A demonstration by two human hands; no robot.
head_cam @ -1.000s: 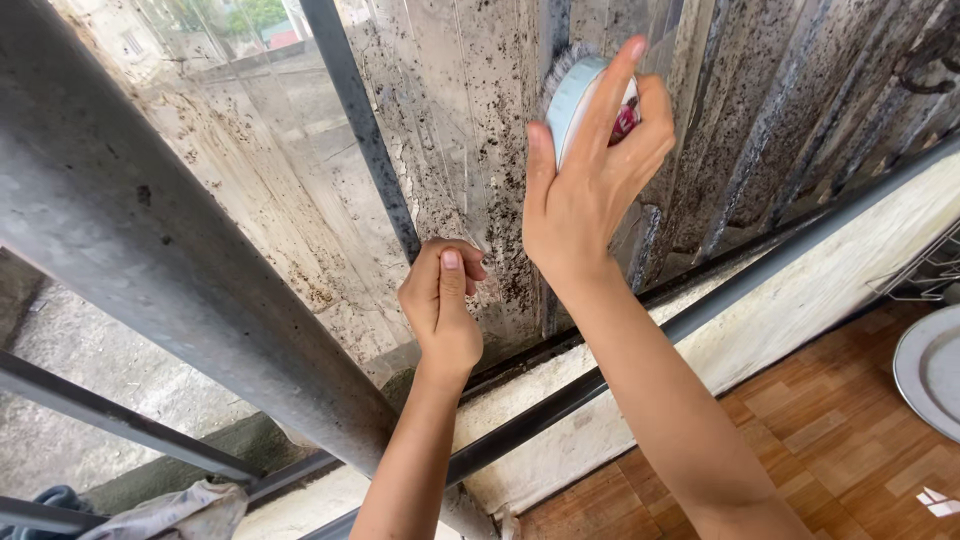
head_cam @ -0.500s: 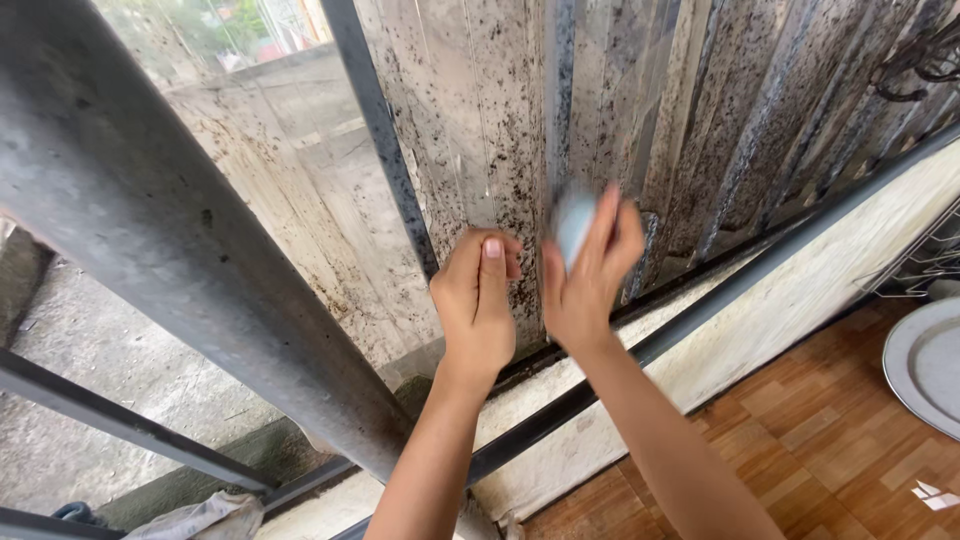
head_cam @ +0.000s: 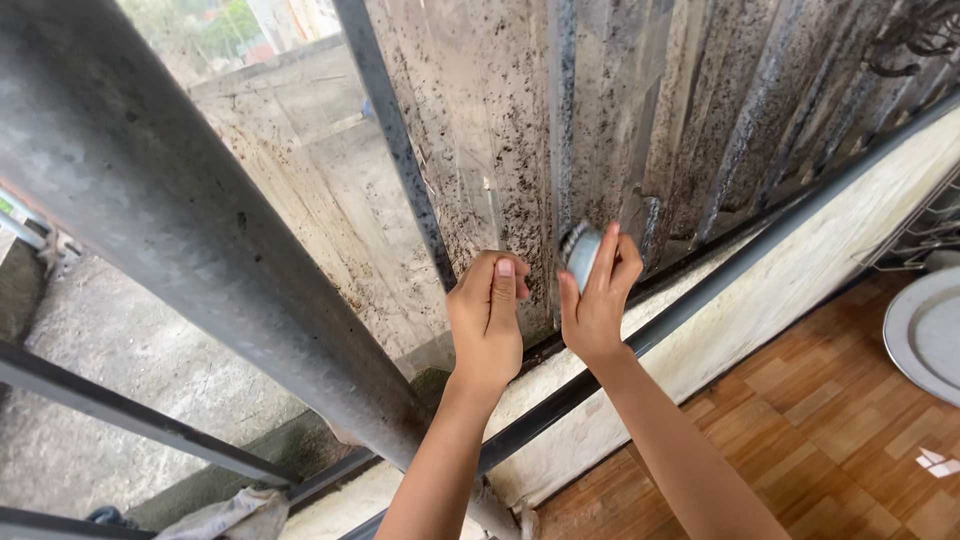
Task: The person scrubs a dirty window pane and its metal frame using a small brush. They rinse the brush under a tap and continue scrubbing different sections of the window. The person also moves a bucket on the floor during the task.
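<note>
The right hand (head_cam: pixel 598 305) grips a pale blue scrubbing pad (head_cam: pixel 580 252) against the speckled, grimy corrugated panel (head_cam: pixel 500 150), while the left hand (head_cam: pixel 487 320), curled shut at nine o'clock of it, braces on the same sheet. Pressing near the dark upright bar (head_cam: pixel 560 120) at twelve o'clock, the pad could, I'd judge, snag or slip and scrape knuckles.

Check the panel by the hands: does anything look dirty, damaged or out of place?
The corrugated panel is heavily speckled with dark grime across its ribs. The right hand presses a light blue scrubber against it; the left hand rests on the panel beside it. No cracks or breaks show.
</note>
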